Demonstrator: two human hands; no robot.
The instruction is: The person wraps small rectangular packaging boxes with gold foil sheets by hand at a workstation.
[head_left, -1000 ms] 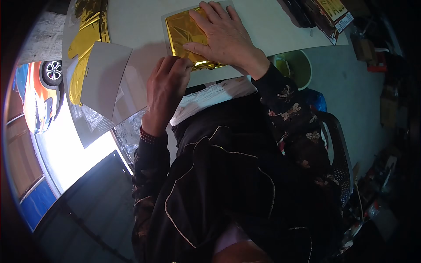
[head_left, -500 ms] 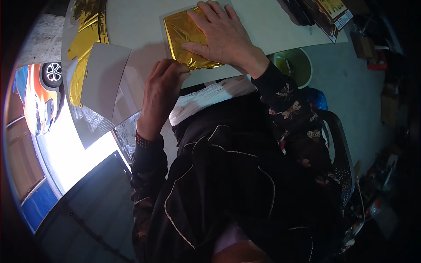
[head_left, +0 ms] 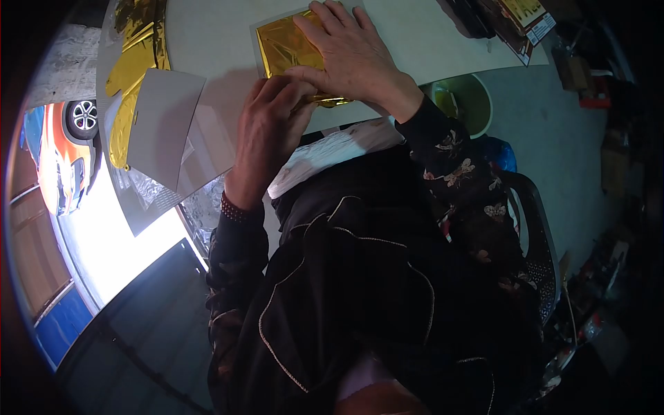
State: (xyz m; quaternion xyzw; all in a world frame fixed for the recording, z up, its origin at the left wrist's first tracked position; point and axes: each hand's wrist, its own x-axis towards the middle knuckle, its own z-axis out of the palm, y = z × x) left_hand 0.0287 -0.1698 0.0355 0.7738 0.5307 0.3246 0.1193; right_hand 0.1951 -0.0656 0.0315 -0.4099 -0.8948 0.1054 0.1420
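A shiny gold foil piece (head_left: 280, 43) lies on the pale table, its surface creased. My right hand (head_left: 353, 55) rests flat across its right part with the fingers stretched out. At the near edge of the foil, my left hand (head_left: 271, 117) is closed, its fingers pinched together on the gold foil beside my right thumb. What lies under the right palm is hidden, and so are the left fingertips in part.
More gold foil (head_left: 131, 66) and a grey card (head_left: 162, 124) lie on the left of the table (head_left: 214, 34). A printed package (head_left: 519, 28) is at the upper right. Below the table's right edge stands a green bin (head_left: 477, 104). White material (head_left: 332, 155) covers my lap.
My left hand has moved right and slightly up along the near edge of the foil, closer to my right thumb. The right hand stays nearly in place.
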